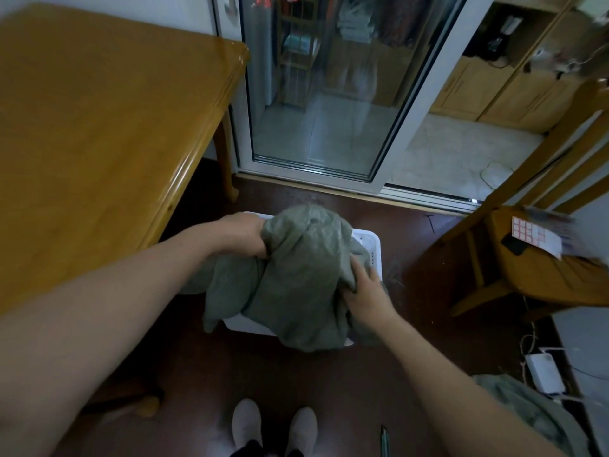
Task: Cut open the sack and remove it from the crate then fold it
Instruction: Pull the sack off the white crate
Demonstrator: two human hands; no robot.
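Covering most of the white crate (374, 255) at frame centre, the grey-green sack (296, 285) hangs bunched between both hands: left hand (244, 235) clenches its upper-left edge, right hand (365, 291) grips its right fold.

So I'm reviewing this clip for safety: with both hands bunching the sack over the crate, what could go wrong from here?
1. The sack still drapes over the white crate; lifting may snag it and drag the crate along.
2. A thin tool, possibly the cutter, lies on the floor by the feet and could be stepped on.
3. The left hand and right hand grip bunched fabric, so folding may start crooked.
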